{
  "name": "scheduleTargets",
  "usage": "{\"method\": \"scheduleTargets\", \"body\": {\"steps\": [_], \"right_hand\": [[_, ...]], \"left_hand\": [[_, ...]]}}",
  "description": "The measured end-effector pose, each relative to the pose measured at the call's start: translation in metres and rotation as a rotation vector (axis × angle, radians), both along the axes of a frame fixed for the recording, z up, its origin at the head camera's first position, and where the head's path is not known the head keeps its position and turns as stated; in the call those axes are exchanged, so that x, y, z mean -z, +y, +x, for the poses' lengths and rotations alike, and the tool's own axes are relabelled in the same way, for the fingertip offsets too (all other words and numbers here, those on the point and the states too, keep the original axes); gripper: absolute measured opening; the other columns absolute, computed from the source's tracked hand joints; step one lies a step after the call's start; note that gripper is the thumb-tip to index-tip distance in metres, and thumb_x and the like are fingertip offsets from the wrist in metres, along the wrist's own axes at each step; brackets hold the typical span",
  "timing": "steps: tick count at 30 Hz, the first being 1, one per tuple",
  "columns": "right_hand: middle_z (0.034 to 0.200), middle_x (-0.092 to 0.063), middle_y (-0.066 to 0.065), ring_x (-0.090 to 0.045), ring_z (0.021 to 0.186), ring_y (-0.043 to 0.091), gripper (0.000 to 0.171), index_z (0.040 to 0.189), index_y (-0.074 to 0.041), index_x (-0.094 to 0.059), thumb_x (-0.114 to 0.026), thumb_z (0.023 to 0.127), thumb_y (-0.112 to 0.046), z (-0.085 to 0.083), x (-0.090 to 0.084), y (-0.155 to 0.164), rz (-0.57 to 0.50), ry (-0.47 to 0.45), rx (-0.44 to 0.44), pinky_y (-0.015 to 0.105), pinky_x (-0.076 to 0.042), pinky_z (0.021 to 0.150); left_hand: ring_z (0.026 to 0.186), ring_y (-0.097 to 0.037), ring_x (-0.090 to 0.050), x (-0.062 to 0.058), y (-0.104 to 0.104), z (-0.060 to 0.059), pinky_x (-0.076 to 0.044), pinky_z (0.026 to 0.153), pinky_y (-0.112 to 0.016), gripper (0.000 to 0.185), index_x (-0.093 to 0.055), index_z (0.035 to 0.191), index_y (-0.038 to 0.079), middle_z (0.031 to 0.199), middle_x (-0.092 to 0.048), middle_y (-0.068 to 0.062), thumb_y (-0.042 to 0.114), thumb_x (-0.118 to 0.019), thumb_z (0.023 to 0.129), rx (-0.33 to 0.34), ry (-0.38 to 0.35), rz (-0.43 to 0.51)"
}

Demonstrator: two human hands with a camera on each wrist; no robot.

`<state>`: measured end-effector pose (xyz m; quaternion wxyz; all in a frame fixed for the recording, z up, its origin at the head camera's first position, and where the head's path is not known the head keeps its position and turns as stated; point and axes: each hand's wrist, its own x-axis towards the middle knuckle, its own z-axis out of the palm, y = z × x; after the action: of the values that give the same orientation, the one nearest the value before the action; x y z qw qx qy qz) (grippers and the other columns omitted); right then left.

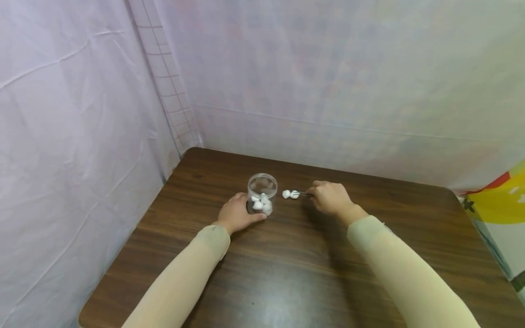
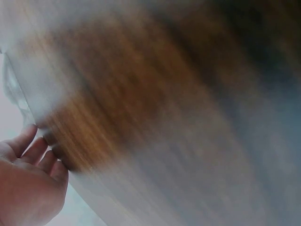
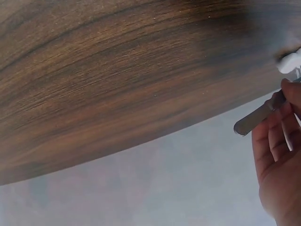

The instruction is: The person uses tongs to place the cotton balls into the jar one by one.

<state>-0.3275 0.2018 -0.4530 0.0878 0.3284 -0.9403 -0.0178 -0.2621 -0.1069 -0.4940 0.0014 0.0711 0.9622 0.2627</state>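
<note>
A clear plastic jar [image 1: 262,193] with several white cotton balls inside stands on the dark wooden table [image 1: 311,273]. My left hand [image 1: 237,213] curls round the jar's base from the left. My right hand [image 1: 330,197] pinches metal tweezers [image 1: 304,194] whose tips touch a white cotton ball [image 1: 294,194]; another ball [image 1: 286,194] lies just left of it, close to the jar. In the right wrist view the tweezers [image 3: 260,116] sit between my fingers [image 3: 282,136], a white ball [image 3: 289,62] at the frame edge. The left wrist view is blurred, showing curled fingers [image 2: 35,155].
Pale cloth walls [image 1: 311,77] close in the table at the back and left. A colourful yellow and red object [image 1: 498,200] shows at the right edge. The table's near half [image 1: 287,296] holds only my forearms.
</note>
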Motion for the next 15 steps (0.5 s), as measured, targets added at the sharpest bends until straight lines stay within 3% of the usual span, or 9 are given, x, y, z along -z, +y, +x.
{"method": "scheduleTargets", "body": {"steps": [15], "right_hand": [[0.094,-0.064,0.000,-0.067,0.084,0.026,0.021,0.108,-0.017,-0.077,-0.072,0.088,-0.013,-0.0024,0.0058,-0.0046,0.028,-0.047,0.051,0.043,-0.053,0.055]], "left_hand": [[0.129,-0.028,-0.049,0.0049,0.0006,-0.0028,-0.040,0.106,-0.046,0.090,-0.054,0.141,0.006,0.142,-0.052,-0.009,0.067,-0.073,0.077,-0.003,0.019,-0.019]]}}
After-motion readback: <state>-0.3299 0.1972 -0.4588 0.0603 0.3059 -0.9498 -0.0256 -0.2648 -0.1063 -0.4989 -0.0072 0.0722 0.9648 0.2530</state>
